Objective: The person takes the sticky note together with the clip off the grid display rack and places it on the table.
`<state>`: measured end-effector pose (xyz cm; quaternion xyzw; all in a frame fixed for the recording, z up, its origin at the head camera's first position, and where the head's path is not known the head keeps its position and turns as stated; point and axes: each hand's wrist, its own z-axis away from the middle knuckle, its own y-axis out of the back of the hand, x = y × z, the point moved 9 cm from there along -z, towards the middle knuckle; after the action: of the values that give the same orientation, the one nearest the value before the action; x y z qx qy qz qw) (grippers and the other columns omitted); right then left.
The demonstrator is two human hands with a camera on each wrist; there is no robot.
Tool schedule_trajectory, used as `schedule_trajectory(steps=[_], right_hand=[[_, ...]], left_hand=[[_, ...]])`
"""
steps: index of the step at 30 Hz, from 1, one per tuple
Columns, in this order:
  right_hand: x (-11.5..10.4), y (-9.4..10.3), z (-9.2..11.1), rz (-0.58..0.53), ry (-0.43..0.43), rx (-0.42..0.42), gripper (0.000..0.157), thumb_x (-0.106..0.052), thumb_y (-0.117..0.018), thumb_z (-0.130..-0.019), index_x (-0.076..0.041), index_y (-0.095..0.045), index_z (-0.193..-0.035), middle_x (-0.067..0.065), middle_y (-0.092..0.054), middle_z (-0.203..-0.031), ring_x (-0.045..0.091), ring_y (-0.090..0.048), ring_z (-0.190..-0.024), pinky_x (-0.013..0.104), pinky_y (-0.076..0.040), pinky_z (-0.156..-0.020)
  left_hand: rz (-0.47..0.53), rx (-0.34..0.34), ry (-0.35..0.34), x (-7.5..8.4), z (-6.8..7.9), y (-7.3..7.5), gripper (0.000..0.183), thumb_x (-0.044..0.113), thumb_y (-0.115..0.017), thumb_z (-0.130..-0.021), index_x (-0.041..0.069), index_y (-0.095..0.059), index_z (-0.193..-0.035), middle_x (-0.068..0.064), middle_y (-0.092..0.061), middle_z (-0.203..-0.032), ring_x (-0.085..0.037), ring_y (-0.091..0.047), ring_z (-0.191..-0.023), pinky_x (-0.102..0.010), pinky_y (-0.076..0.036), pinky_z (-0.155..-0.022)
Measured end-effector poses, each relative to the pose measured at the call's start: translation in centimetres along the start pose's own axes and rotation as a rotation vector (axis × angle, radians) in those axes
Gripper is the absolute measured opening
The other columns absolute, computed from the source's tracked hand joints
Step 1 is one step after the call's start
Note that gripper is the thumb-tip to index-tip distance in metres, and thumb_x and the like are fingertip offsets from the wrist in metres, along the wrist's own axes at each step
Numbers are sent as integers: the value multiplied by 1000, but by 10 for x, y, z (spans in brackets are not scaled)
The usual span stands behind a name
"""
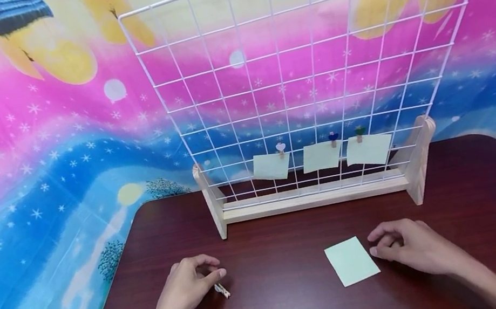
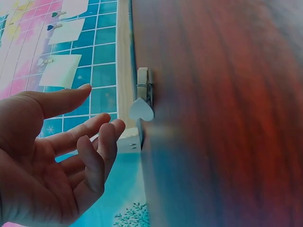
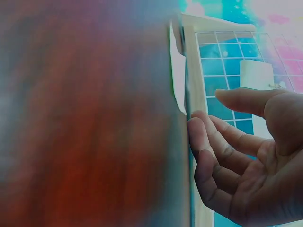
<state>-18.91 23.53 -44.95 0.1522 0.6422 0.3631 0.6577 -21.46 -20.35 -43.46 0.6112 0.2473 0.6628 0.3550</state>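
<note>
A small wooden clothespin (image 1: 222, 290) with a pale heart lies on the dark table. In the left wrist view the heart on the clothespin (image 2: 142, 109) faces the camera. My left hand (image 1: 190, 285) hovers beside it, fingers loosely bent and holding nothing. Farther right lies a square pale green sticky note (image 1: 352, 261). Just past its right edge is my right hand (image 1: 408, 246), thumb and fingers apart with nothing between them. In the right wrist view the note (image 3: 178, 71) shows edge-on, slightly bowed, beyond the fingertips.
A white wire grid (image 1: 280, 70) stands in a wooden base (image 1: 314, 199) at the table's back. Three similar notes hang low on it from heart clothespins: a left note (image 1: 272, 167), a middle note (image 1: 321, 157) and a right note (image 1: 369, 150). Patterned cloth (image 1: 34, 174) hangs behind.
</note>
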Motion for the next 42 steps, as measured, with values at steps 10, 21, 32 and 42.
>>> schedule_trajectory(steps=[10,21,32,42], right_hand=[[-25,11,-21,-13,35,86,27,-24,-77,-99,-8,-76,-122,-4,-81,-96,5,-72,-82,23,-54,-71],[-46,15,-41,-24,57,154,30,-27,-77,-100,-12,-76,-125,-4,-81,-101,8,-75,-90,24,-57,-77],[-66,20,-64,-72,103,238,34,-24,-77,-100,-7,-74,-130,5,-81,-108,19,-78,-99,25,-59,-82],[-82,19,-83,-138,139,292,32,-23,-77,-101,-8,-74,-128,9,-81,-116,23,-78,-101,27,-59,-85]], left_hand=[[39,51,-33,18,-8,9,22,23,-86,-92,14,-81,-111,8,-79,-86,-5,-69,-68,-25,-47,-63],[24,84,-113,49,-21,15,23,26,-85,-93,18,-82,-114,7,-79,-85,-8,-64,-68,-26,-46,-63],[5,128,-186,77,-37,19,27,24,-86,-92,15,-82,-117,2,-74,-82,-10,-62,-69,-27,-48,-64],[77,162,-272,103,-46,23,35,23,-86,-92,16,-79,-126,-7,-81,-116,-11,-76,-80,-29,-58,-68]])
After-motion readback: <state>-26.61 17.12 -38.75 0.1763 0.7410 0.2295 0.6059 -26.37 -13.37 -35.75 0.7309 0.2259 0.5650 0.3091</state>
